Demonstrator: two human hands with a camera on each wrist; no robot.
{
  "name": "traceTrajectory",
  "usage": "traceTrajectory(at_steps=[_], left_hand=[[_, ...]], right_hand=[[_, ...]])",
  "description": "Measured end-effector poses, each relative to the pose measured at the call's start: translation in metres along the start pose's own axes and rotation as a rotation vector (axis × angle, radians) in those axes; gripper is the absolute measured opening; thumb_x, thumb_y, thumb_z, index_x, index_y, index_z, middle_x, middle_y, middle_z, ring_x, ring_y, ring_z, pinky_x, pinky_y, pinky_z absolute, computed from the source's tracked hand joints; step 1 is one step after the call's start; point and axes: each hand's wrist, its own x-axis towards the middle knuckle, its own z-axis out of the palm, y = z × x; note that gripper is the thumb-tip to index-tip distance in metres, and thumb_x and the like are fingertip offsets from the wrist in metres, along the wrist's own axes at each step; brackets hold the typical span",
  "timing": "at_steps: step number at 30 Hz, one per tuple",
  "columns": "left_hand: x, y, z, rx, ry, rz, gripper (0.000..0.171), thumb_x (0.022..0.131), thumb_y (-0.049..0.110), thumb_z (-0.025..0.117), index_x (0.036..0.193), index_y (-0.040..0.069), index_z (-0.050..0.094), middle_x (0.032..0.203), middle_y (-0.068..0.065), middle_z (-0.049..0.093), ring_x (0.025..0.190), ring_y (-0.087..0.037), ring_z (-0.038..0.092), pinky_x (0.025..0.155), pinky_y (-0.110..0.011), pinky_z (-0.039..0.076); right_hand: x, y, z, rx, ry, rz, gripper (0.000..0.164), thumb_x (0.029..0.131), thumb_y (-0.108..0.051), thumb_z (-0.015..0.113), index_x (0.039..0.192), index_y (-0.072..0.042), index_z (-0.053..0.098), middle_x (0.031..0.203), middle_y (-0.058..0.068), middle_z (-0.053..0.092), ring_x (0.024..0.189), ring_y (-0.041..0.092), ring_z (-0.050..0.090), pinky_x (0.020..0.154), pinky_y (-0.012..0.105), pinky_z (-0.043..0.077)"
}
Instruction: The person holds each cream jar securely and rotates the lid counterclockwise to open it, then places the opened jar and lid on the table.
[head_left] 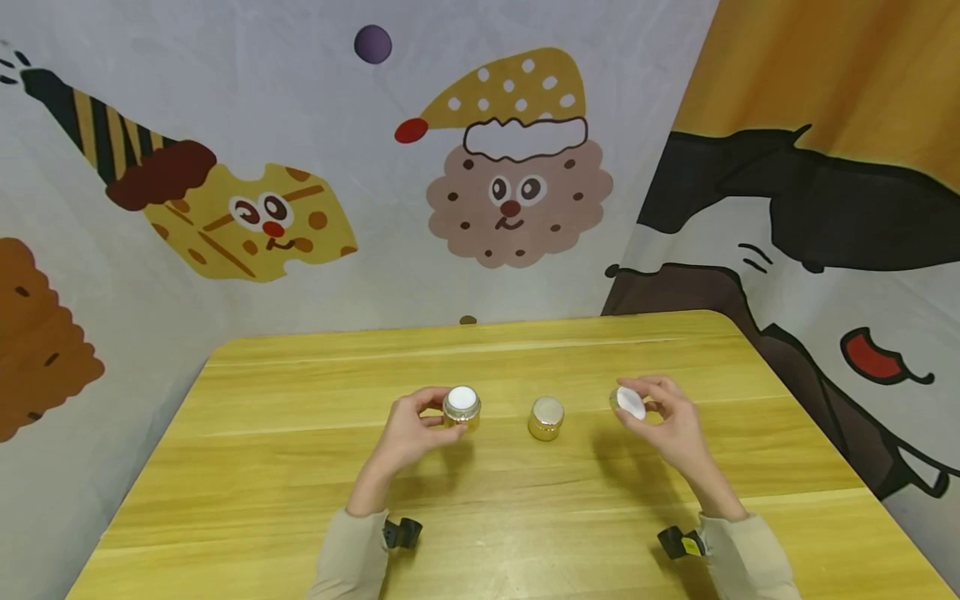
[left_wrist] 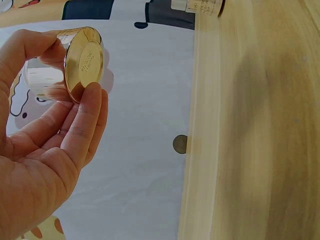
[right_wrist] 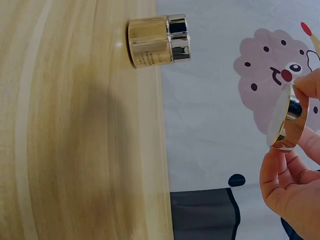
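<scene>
My left hand [head_left: 405, 435] grips a gold cosmetic jar [head_left: 463, 415] between thumb and fingers, lifted above the table. Its lid is off and a white round surface shows at the top. In the left wrist view the jar's shiny gold base [left_wrist: 89, 62] carries small printed characters. On the other side, my right hand [head_left: 672, 425] pinches a gold lid [head_left: 630, 403] by its edge, its white inner face turned toward the left. A second gold jar [head_left: 546, 419], with its shiny cap [right_wrist: 179, 37] on, stands upright on the table between the two hands.
The wooden table [head_left: 480, 517] has rounded far corners. Behind it hangs a pale cloth [head_left: 390, 292] with cartoon prints, with a darker-patterned part on the right. Each wrist wears a small black camera [head_left: 402, 533] near the sleeve cuff.
</scene>
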Motion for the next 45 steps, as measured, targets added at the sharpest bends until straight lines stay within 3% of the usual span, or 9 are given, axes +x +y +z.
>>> traceTrajectory(at_steps=[3,11,18,28,35,45], left_hand=[[0.001,-0.001,0.0,-0.004,0.002,0.002,0.044,0.069,-0.004,0.077,0.111,-0.007,0.062,0.103,-0.015,0.061,0.097,-0.027,0.057,0.082,-0.029,0.055],[0.002,-0.004,-0.001,-0.008,0.004,-0.006,0.045,0.069,-0.005,0.076,0.111,-0.008,0.061,0.102,-0.016,0.061,0.097,-0.026,0.057,0.082,-0.028,0.055],[0.001,-0.005,-0.001,-0.004,-0.002,-0.006,0.045,0.069,-0.005,0.076,0.111,-0.008,0.061,0.103,-0.016,0.061,0.097,-0.027,0.057,0.082,-0.027,0.055],[0.002,-0.008,-0.002,0.0,-0.002,-0.008,0.046,0.069,-0.005,0.076,0.112,-0.008,0.061,0.103,-0.016,0.06,0.097,-0.027,0.056,0.082,-0.027,0.055],[0.002,-0.008,-0.002,-0.002,-0.006,-0.013,0.046,0.069,-0.005,0.076,0.112,-0.008,0.061,0.104,-0.016,0.06,0.098,-0.027,0.056,0.083,-0.027,0.054],[0.001,-0.005,-0.002,0.005,-0.008,-0.005,0.046,0.069,-0.005,0.076,0.112,-0.007,0.061,0.104,-0.016,0.06,0.098,-0.027,0.056,0.082,-0.027,0.055]], right_hand=[[-0.001,0.0,0.0,-0.047,-0.02,0.006,0.036,0.065,0.022,0.071,0.1,0.017,0.063,0.097,0.025,0.055,0.082,0.017,0.05,0.06,0.018,0.047],[-0.008,0.035,0.001,-0.212,-0.087,0.016,0.046,0.062,0.011,0.08,0.106,0.007,0.065,0.097,0.016,0.06,0.082,0.014,0.051,0.058,0.021,0.049],[-0.014,0.044,0.004,-0.224,-0.147,0.029,0.047,0.062,0.006,0.082,0.106,0.006,0.063,0.089,0.011,0.059,0.079,0.018,0.054,0.059,0.024,0.053],[-0.02,0.054,0.007,-0.254,-0.225,0.1,0.047,0.063,0.004,0.082,0.104,0.008,0.06,0.092,0.013,0.059,0.08,0.025,0.056,0.06,0.026,0.054],[-0.023,0.059,0.008,-0.274,-0.277,0.159,0.047,0.063,0.004,0.082,0.104,0.007,0.059,0.092,0.012,0.059,0.08,0.026,0.055,0.063,0.027,0.054],[-0.025,0.064,0.006,-0.298,-0.352,0.163,0.046,0.065,0.004,0.081,0.105,0.007,0.059,0.095,0.012,0.06,0.082,0.024,0.056,0.066,0.029,0.053]])
